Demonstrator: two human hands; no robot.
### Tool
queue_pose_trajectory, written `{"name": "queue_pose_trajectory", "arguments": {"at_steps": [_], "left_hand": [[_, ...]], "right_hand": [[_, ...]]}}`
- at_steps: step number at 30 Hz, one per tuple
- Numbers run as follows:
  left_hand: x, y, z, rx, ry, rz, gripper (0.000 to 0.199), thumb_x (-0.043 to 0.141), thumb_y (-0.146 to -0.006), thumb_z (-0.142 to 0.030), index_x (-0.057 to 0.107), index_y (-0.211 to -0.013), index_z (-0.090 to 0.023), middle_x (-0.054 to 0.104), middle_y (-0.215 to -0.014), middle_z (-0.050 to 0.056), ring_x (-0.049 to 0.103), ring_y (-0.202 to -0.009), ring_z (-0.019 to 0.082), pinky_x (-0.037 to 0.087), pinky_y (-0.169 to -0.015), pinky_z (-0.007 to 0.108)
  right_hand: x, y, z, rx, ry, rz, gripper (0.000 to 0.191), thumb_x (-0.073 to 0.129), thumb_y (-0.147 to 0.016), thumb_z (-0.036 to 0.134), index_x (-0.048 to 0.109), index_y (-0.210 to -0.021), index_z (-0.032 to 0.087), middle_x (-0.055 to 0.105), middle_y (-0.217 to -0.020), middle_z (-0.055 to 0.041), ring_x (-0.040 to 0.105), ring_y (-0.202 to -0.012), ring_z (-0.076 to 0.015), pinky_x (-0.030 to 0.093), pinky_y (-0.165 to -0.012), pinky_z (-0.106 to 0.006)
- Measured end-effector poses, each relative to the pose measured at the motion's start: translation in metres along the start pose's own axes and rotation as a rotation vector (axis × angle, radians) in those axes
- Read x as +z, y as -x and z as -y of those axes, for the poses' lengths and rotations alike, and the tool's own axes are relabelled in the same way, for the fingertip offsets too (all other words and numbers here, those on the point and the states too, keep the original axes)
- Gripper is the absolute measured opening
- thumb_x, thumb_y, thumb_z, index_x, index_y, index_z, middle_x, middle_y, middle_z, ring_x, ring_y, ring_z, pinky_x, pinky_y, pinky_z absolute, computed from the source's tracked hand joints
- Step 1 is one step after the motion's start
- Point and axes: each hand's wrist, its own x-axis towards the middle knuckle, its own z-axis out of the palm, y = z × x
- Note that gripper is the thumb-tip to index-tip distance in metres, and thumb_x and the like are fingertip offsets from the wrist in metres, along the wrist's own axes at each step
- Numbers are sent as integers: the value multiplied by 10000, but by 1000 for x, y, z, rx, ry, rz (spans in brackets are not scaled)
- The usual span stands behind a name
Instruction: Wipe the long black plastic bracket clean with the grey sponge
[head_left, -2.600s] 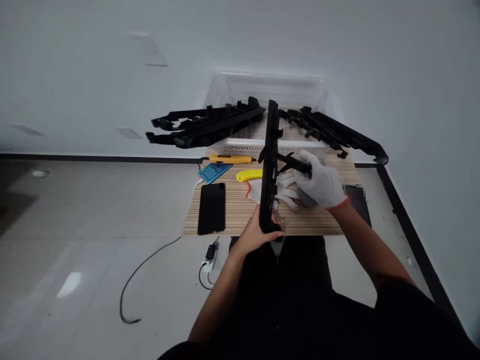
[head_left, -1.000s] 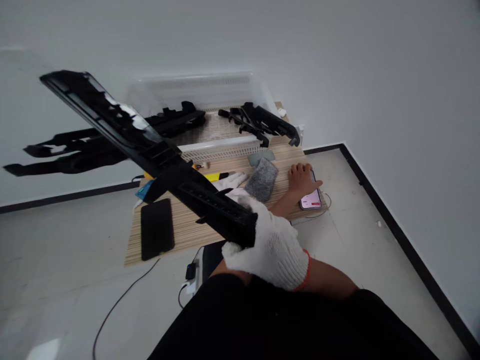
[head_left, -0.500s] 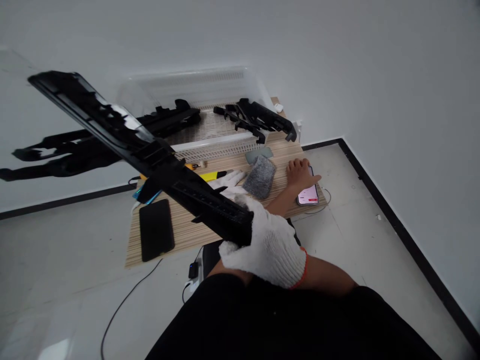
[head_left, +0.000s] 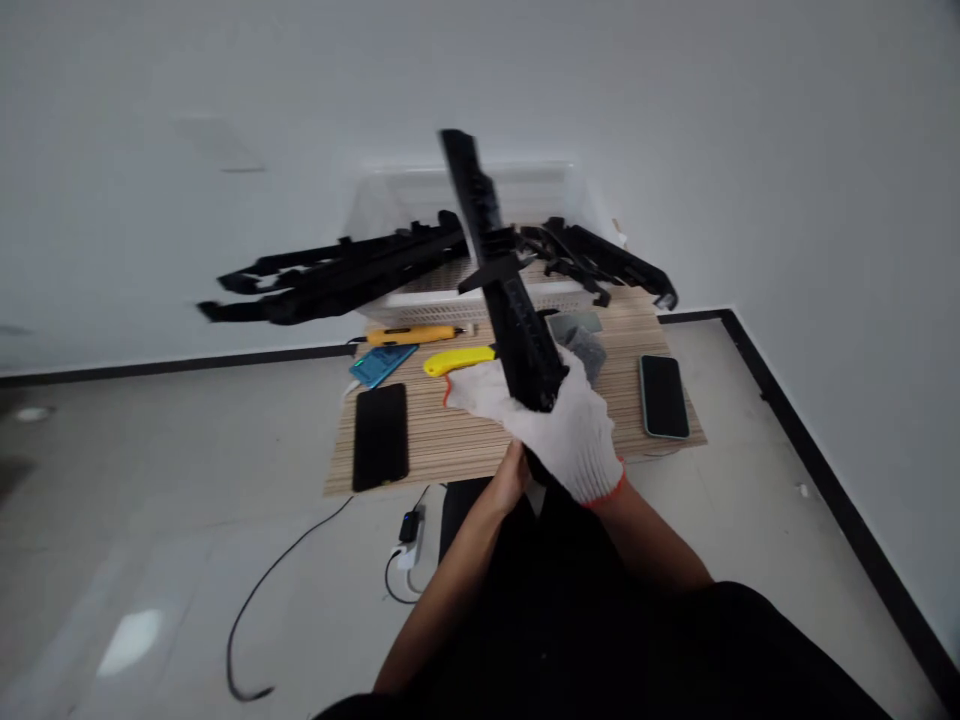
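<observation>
The white-gloved right hand (head_left: 576, 435) clenched a long black plastic part (head_left: 517, 335), raised before the white perforated plastic basket (head_left: 420, 299); the bare left hand's (head_left: 510, 482) grip was unclear; other black parts (head_left: 352, 275) rested across the basket, finished or unfinished unclear

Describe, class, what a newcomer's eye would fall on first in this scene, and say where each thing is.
Probably the long black plastic part first, raised at the centre in the right hand, which wears a white knitted glove with a red cuff. Behind it, more black plastic parts jut from both sides of a white openwork plastic basket. A bright yellow handle stands out on the striped tabletop.
</observation>
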Motion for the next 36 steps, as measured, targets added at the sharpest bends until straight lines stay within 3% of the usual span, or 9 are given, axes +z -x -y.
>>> {"name": "queue_pose_trajectory", "arguments": {"at_steps": [3,6,9,13,20,24,27,31,36], "left_hand": [[-26,31,11,-101,149,-84,790,549,-825,-872,666,-1206,-191,735,-1149,131,668,-1202,336,590,-985,483],[-41,36,8,-223,299,-38,733,710,-755,-804,636,-1140,-185,723,-1082,122,727,-949,301,648,-773,467],[-53,30,1,-247,423,-1,642,742,-785,-716,612,-1134,-194,699,-975,75,708,-820,240,610,-534,329],[-65,25,-1,-250,460,1,613,741,-808,-668,600,-1169,-193,668,-857,31,680,-779,208,545,-435,240],[-73,21,8,-243,532,10,600,727,-824,-670,601,-1164,-192,728,-892,52,721,-849,242,611,-602,330],[-79,16,11,-96,353,54,595,709,-846,-687,665,-1141,-173,768,-918,76,727,-908,245,575,-894,399],[-85,12,14,-70,223,71,590,758,-800,-688,710,-1082,-172,770,-918,83,716,-983,274,523,-985,415],[-90,8,17,-77,220,103,645,805,-728,-710,710,-1050,-159,767,-901,86,696,-1002,284,506,-984,404],[-91,8,17,-93,272,126,696,812,-730,-698,663,-1134,-152,771,-886,66,698,-884,233,519,-875,355]], "right_hand": [[32,-16,5,53,-26,15,751,741,-744,624,561,-1391,285,748,-1231,-115,740,-1108,-332,591,-929,-470],[50,-27,6,79,-13,60,641,645,-819,692,618,-1299,267,773,-1125,-112,749,-1061,-326,586,-899,-454],[45,-41,2,-48,22,58,527,510,-943,631,650,-1276,248,780,-1115,-101,743,-1087,-297,575,-909,-418],[17,-65,-9,-222,84,28,519,560,-938,494,610,-1389,242,769,-1202,-75,731,-1127,-281,566,-940,-408],[-7,-94,-31,-434,527,-40,613,551,-914,407,573,-1487,190,768,-1188,-130,746,-999,-313,567,-884,-437],[-2,-104,-31,-483,842,15,671,492,-954,425,475,-1582,190,775,-1099,-159,724,-848,-300,525,-764,-399],[-5,-109,-27,-585,928,46,646,430,-976,380,460,-1591,182,779,-1083,-152,705,-826,-274,452,-695,-344],[-14,-112,-23,-634,948,52,585,415,-1002,438,569,-1499,169,792,-991,-129,669,-740,-237,305,-604,-310],[-15,-113,-26,-580,971,21,492,412,-983,503,777,-1090,191,765,-818,-110,607,-639,-206,182,-580,-317]]}}
